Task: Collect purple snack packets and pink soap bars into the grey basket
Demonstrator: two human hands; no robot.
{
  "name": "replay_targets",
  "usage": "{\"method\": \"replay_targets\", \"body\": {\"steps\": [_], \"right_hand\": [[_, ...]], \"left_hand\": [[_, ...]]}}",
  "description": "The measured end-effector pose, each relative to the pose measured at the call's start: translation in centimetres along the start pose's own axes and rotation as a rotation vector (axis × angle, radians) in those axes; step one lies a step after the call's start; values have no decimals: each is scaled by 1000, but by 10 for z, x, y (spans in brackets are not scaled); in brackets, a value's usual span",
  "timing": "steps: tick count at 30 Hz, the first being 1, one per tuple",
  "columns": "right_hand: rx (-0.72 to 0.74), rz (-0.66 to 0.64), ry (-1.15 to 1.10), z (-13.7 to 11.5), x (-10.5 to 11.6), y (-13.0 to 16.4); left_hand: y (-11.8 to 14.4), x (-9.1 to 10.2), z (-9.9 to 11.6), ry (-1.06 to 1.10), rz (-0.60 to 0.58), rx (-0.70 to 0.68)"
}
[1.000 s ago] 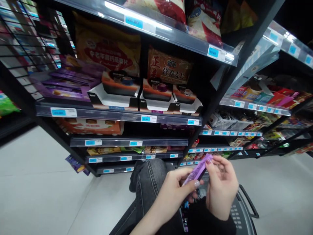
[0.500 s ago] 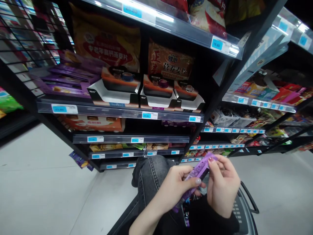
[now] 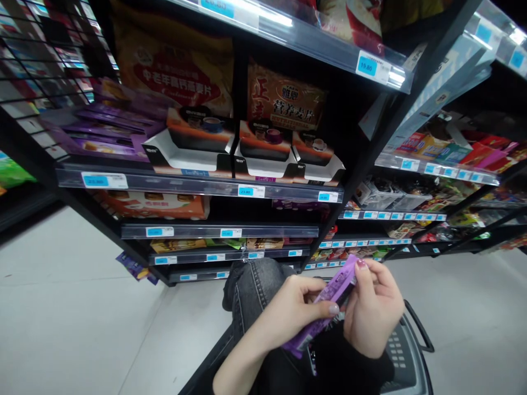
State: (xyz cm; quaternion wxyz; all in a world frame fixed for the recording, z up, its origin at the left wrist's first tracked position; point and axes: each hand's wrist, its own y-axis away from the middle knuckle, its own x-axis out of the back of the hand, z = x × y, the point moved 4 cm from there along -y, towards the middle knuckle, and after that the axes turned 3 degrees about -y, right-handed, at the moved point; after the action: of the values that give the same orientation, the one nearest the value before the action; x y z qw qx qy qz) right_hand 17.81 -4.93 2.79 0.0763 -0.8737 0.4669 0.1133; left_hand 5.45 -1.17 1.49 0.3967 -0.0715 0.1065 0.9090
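- Head view: both my hands meet low in the middle, over my lap. My left hand (image 3: 294, 307) pinches the purple packet (image 3: 325, 304) between thumb and fingers near its middle; my right hand (image 3: 373, 315) pinches its upper end with the fingertips (image 3: 361, 264) closed on the edge.
- The packet is a long, narrow bar-shaped wrapper, tilted, its top end toward the shelves and its lower end down by my dark sleeve.
- I judge it light and fairly stiff along its length, with a glossy film wrapper that could slide under smooth fingertips. I would grip across the flat faces near the middle, not by the crimped ends, and not squeeze hard, since the contents may snap.
- Just under my hands sits a dark shopping basket (image 3: 405, 356) with a looped handle; my knee in grey jeans (image 3: 251, 285) is to the left.
- Ahead stands a black shelving unit (image 3: 197, 186) with blue price tags; purple boxes (image 3: 105, 131) lie on its left part, boxed drink mixes (image 3: 247, 151) at centre.
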Motion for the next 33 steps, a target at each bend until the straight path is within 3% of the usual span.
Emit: {"method": "replay_targets", "body": {"steps": [4, 9, 13, 22, 29, 33], "right_hand": [[20, 2, -8, 0, 2, -3], [37, -39, 28, 2, 2, -5], [48, -141, 121, 1, -2, -5], [38, -391, 313, 4, -15, -1], [71, -568, 256, 5, -19, 3], [64, -651, 214, 6, -20, 3]], "left_hand": [[0, 2, 2, 16, -84, -42], [0, 7, 4, -31, -4, -65], [-1, 9, 2, -56, 45, -61], [-3, 21, -5, -172, 302, -71], [-1, 22, -3, -213, 358, -103], [1, 22, -1, -157, 325, -108]]}}
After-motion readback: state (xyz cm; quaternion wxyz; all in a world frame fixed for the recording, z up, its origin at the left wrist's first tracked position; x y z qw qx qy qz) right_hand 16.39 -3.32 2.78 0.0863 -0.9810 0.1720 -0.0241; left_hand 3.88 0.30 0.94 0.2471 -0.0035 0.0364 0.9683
